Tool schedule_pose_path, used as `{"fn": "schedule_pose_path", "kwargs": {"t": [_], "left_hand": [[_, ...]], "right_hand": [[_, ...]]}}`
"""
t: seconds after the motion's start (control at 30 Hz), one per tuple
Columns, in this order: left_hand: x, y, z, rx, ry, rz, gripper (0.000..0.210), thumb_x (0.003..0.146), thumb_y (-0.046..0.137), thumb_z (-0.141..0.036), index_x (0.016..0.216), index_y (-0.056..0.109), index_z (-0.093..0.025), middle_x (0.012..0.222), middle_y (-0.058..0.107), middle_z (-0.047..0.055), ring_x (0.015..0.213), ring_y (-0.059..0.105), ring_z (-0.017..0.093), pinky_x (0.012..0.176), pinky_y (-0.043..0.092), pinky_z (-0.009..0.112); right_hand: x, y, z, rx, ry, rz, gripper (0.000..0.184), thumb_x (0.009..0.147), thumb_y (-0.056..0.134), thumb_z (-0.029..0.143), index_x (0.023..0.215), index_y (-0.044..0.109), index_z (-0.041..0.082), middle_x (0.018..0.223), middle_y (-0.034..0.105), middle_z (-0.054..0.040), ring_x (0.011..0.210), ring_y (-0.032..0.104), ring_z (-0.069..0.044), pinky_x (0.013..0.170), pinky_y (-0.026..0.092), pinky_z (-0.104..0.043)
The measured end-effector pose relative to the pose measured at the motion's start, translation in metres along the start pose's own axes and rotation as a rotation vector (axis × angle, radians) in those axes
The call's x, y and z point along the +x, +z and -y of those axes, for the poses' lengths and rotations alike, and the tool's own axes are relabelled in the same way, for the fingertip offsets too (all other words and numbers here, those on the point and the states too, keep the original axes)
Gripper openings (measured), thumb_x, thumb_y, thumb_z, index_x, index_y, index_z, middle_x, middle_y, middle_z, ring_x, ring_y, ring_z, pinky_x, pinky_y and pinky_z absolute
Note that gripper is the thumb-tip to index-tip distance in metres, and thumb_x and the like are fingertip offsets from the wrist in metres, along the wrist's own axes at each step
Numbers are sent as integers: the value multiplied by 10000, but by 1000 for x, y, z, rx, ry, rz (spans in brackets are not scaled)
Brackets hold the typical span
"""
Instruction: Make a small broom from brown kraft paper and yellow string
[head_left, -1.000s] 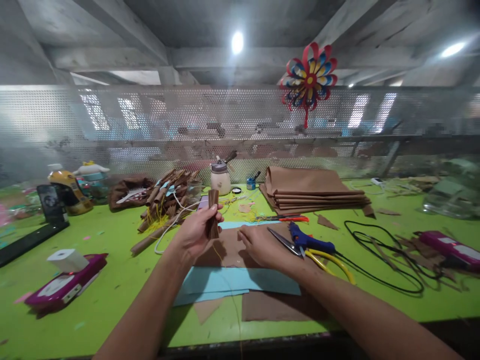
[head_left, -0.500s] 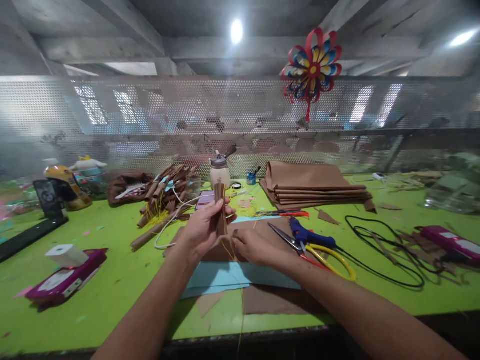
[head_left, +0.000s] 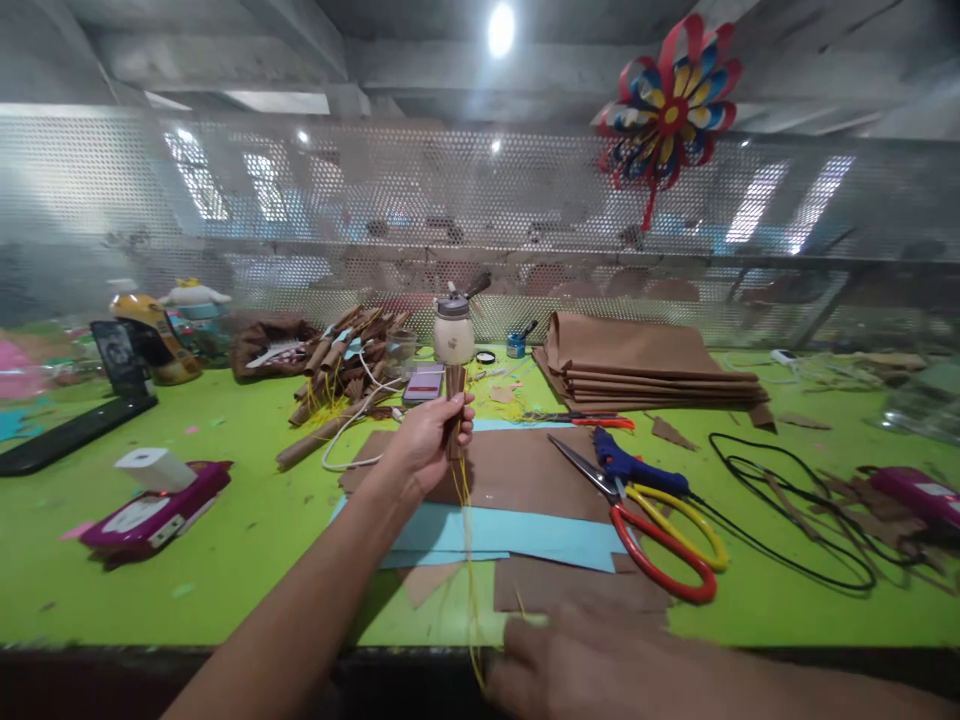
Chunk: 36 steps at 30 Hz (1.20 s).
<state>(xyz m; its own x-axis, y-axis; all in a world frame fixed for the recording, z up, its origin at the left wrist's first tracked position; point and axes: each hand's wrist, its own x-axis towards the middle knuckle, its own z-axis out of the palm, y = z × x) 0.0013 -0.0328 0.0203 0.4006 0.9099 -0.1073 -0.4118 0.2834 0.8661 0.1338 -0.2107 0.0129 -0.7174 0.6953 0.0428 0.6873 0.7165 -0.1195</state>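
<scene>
- Your left hand (head_left: 429,442) is closed around a brown paper bundle (head_left: 454,384), fingers pressing it upright above the desk (head_left: 277,590).
- Your right hand (head_left: 559,655) is low by the desk's front edge, well apart from the bundle and nearer to you; it is blurred, so you cannot tell whether its fingers pinch anything.
- Thin yellow thread (head_left: 469,530) hangs from the bundle's lower end towards your right hand, in more than one strand.
- Count one bundle in your grip, one glue gun (head_left: 643,475), one pair of large scissors (head_left: 666,562) and two purple power strips (head_left: 169,520), one at each side.
- The bundle is narrow and looks pleated lengthwise; flat brown paper (head_left: 517,470) and smooth light-blue paper strips (head_left: 547,540) lie beneath your reach.
- The scissors have metal blades with one red and one yellow loop; the glue gun is blue.
</scene>
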Motion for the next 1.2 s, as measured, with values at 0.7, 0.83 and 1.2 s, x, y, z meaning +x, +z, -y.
{"fn": "schedule_pose_path", "kwargs": {"t": [0.7,0.83,1.2], "left_hand": [[-18,21,19,290,-49,369,177,813,544,-296,790,603,-130,639,541,1,499,451,46,449,319,146],[-19,19,17,318,-134,361,202,799,560,-324,730,573,-134,638,557,8,462,438,42,430,303,155],[-25,18,16,607,-313,600,223,746,617,-343,646,612,-143,528,549,-2,387,414,55,348,220,169]], "right_hand": [[62,-22,-117,906,556,-687,378,741,587,511,637,510,155,503,490,51,443,454,-71,435,365,-196],[49,-23,-123,910,556,-747,349,760,572,496,744,536,150,605,560,12,516,514,-98,478,405,-220],[12,-63,-98,234,156,-144,184,781,577,208,931,675,249,893,666,-10,806,594,-166,747,420,-277]]}}
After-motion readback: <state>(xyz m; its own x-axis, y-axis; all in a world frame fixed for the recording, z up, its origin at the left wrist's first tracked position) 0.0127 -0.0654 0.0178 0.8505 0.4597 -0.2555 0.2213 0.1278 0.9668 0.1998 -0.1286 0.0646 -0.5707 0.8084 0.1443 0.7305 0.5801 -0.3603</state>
